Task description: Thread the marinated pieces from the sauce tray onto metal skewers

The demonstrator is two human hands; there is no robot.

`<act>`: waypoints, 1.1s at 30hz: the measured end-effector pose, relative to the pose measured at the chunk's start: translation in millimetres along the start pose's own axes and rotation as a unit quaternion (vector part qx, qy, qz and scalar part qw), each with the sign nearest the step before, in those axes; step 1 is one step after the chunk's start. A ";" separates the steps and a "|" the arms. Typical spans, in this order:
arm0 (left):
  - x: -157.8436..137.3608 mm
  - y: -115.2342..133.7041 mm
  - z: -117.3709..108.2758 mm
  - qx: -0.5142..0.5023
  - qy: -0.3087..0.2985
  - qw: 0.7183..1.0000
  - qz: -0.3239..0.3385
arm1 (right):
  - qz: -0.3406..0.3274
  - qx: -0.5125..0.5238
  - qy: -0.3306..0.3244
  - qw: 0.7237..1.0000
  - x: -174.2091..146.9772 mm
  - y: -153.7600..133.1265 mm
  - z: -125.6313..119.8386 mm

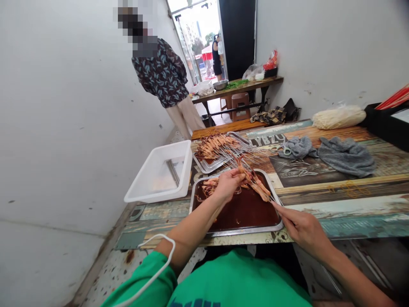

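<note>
Over a metal tray (pixel 238 230) of dark reddish-brown liquid, my left hand (pixel 230 184) is closed on the far end of a bunch of pinkish, squid-like skewers (pixel 259 187). Reddish tentacle-like ends stick up past its fingers. My right hand (pixel 298 224) pinches the thin metal skewer ends at the tray's right edge. The bunch slants between both hands. More pinkish pieces (pixel 209 187) lie in the tray's left part, some hidden by my left hand. Behind, a second metal tray (pixel 204 167) carries a heap of loaded skewers (pixel 215 147), their metal ends pointing right.
A white plastic bin (pixel 156 194) stands left of the trays. Grey cloths (pixel 347 157), green-handled scissors (pixel 286 150), yellow rubber bands (pixel 349 187), a bagged pale bundle (pixel 338 117) and a black box (pixel 388 125) occupy the right side. A person (pixel 162 76) stands beyond the table.
</note>
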State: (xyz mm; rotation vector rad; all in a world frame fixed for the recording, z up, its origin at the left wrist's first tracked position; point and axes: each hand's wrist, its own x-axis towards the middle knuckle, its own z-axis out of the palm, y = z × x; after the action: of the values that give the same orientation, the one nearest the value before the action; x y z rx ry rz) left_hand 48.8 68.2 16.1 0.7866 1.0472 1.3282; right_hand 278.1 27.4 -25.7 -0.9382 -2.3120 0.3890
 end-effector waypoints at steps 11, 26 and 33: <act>-0.7 -2.8 1.3 -0.034 0.012 0.997 -0.066 | 0.001 0.009 0.010 1.000 -2.3 -0.2 0.5; 8.1 14.9 -5.8 -0.038 0.060 0.995 -0.064 | -0.027 -0.005 0.004 1.000 -3.5 -0.7 -1.5; 8.5 22.2 -11.6 -0.009 0.055 0.998 0.000 | -0.007 0.016 0.024 1.000 -3.5 1.3 -1.5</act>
State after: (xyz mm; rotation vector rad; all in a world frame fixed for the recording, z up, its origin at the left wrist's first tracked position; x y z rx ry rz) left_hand 29.2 77.9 31.0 0.7073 1.1190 1.3924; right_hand 281.7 25.9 -26.6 -0.9068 -2.2618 0.3917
